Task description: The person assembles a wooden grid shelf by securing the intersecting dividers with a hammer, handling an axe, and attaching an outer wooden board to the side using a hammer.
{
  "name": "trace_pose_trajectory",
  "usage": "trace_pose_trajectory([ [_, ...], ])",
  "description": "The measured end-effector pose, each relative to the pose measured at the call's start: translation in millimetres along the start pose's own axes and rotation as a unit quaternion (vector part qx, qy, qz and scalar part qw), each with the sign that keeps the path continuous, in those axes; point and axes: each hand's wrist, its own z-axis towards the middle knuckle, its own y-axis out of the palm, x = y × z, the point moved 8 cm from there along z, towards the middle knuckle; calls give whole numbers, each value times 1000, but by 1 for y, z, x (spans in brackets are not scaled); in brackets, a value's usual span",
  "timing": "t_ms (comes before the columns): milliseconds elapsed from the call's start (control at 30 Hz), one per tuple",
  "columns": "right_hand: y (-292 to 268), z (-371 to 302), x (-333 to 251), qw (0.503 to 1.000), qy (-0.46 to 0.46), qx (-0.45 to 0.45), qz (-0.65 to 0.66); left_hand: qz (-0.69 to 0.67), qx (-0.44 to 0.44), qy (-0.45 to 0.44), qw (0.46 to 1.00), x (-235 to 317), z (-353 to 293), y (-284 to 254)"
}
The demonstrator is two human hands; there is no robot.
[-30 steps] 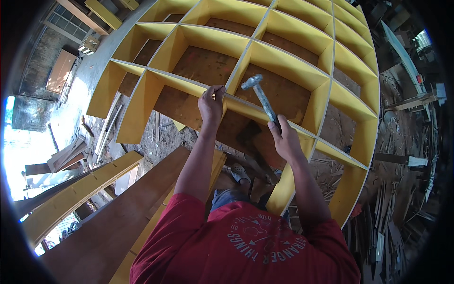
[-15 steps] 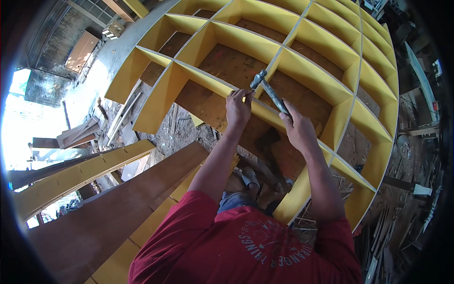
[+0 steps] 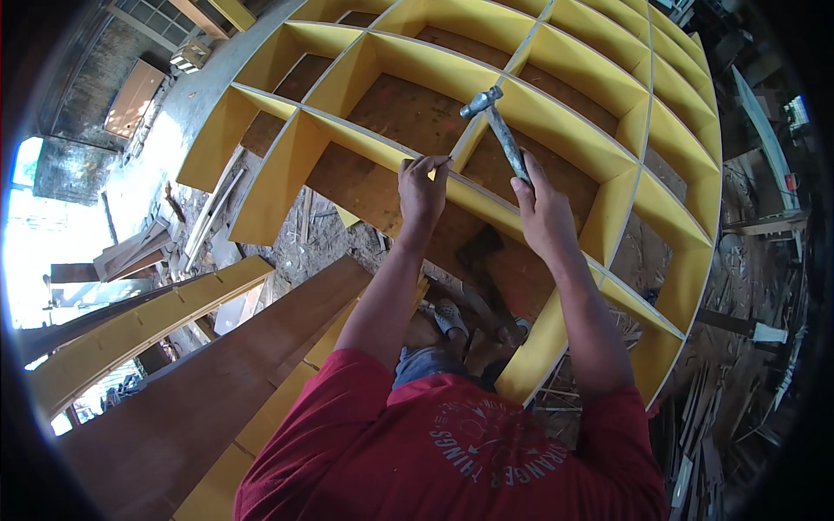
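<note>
My right hand (image 3: 549, 217) grips the handle of a ball-peen hammer (image 3: 505, 139). Its metal head is up in the air, a short way beyond my left fingertips. At the top edge of a yellow board, near a crossing in the large yellow lattice frame (image 3: 408, 156), my left hand (image 3: 422, 193) is closed in a pinch. Between its thumb and forefinger a tiny dark tip shows, which looks like a nail; most of it is hidden by the fingers.
Yellow boards cross to form open cells over brown panels (image 3: 404, 108). A long brown plank (image 3: 217, 373) and a notched yellow board (image 3: 156, 321) lie at the left. Wood scraps (image 3: 695, 434) litter the ground at the right. My shoe (image 3: 450, 319) shows below the frame.
The hammer has risen away from the board's edge and my left fingertips. My left hand keeps its pinch at the same spot on the frame. The whole view has shifted slightly.
</note>
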Motion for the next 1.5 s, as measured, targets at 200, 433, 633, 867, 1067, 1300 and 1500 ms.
trace_pose_trajectory([
  [200, 15, 3, 13, 993, -31, -77, -88, -3, -22, -9, 1000, -3, -1, 1],
  [433, 32, -9, 17, 991, -24, -86, -100, -20, -16, -20, 999, -3, -1, 2],
  [633, 12, -9, 15, 997, 10, 49, 57, -18, -17, 6, 1000, 3, 1, 6],
  [867, 6, -5, 23, 998, -40, -8, 52, -30, -50, 8, 998, -7, 0, 5],
  [1067, 3, -35, 41, 962, 116, -58, 241, 235, -55, 56, 969, 10, -33, -15],
  [1300, 9, -31, 33, 998, -53, 5, 17, 236, -247, -130, 931, -32, -41, 10],
  [1500, -41, -12, 7, 985, 40, 80, 145, 254, -226, -121, 932, -27, -41, 0],
])
